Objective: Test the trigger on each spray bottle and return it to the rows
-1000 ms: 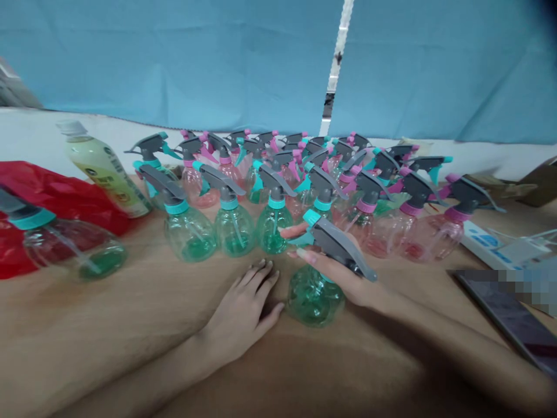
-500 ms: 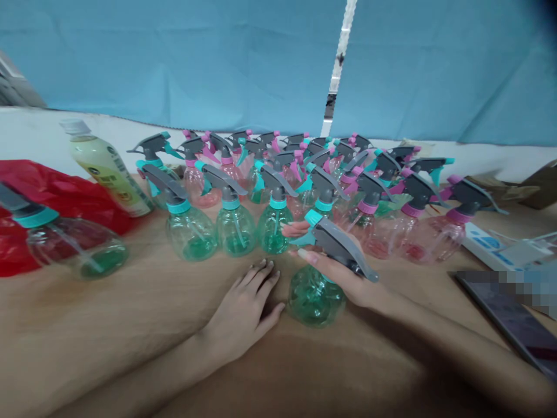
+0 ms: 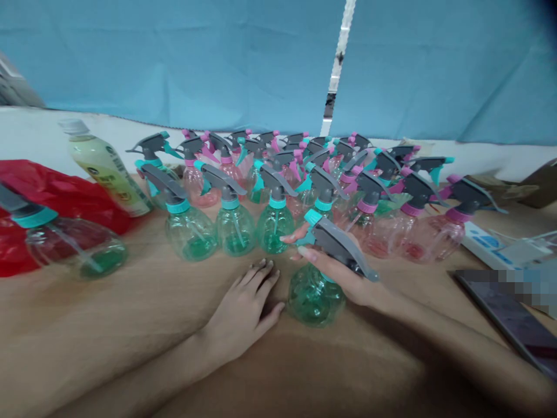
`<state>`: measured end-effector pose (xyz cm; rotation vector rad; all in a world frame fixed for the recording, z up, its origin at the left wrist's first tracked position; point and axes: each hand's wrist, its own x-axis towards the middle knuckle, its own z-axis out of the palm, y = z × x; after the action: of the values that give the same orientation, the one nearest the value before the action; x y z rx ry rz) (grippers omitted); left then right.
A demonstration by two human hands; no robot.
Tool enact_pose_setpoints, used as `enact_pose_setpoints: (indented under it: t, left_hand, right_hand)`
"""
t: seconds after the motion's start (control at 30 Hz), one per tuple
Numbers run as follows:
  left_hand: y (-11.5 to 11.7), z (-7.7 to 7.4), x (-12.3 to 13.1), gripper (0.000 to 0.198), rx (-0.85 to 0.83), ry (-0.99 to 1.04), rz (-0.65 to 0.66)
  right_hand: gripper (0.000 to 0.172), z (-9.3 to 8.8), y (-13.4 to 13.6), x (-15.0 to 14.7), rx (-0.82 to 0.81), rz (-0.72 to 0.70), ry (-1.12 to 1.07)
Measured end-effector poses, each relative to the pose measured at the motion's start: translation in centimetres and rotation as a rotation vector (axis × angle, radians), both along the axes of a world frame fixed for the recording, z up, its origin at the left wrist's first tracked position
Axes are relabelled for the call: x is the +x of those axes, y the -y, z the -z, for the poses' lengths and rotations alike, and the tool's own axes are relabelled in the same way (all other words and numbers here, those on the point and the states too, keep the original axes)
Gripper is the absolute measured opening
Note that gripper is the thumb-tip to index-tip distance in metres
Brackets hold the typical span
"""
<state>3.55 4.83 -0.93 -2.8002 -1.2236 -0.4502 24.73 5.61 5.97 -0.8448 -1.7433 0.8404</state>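
Observation:
A clear green spray bottle (image 3: 317, 296) with a grey and turquoise trigger head (image 3: 337, 241) stands upright before me on the table (image 3: 143, 325). My right hand (image 3: 343, 276) is wrapped round its neck from the right, fingers curled at the turquoise trigger (image 3: 309, 236). The palm side is hidden. Just left of the bottle, my left hand (image 3: 241, 310) lies flat on the wood, fingers stretched out, holding nothing. Behind both hands, a row of green bottles (image 3: 235, 232) with turquoise collars adjoins pink bottles (image 3: 437, 238) with pink collars.
At the left stand another green spray bottle (image 3: 78, 247), a red plastic bag (image 3: 52, 188) and a labelled bottle with a white cap (image 3: 108, 168). A dark phone-like device (image 3: 500, 319) and a white box (image 3: 489, 244) lie at the right. A blue cloth (image 3: 209, 64) hangs behind.
My right fingers have curled inward, and the turquoise trigger has moved closer to the bottle's neck. My left hand and the bottle stay in place.

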Motion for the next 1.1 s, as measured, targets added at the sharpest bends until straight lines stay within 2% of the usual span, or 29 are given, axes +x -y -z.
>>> enact_pose_setpoints:
  t: [0.47,0.8,0.97,1.1]
  left_hand:
    - [0.03,-0.15,-0.02,0.052,-0.003,-0.032,0.01]
    - [-0.04,-0.03,-0.01,0.05,0.005,-0.022,0.008]
    - [-0.06,-0.07,-0.01,0.05,0.011,-0.032,0.016]
    - [-0.05,-0.15,-0.02,0.051,0.009,-0.04,0.014]
  right_hand:
    - [0.021,0.2,-0.43,-0.07,-0.002,0.002,-0.044]
    - [0.018,-0.58,0.04,0.27,-0.031,-0.064,-0.018]
    - [0.029,-0.28,0.43,0.04,-0.048,-0.015,-0.064]
    - [0.03,-0.23,0.4,0.02,-0.048,-0.009,-0.052]
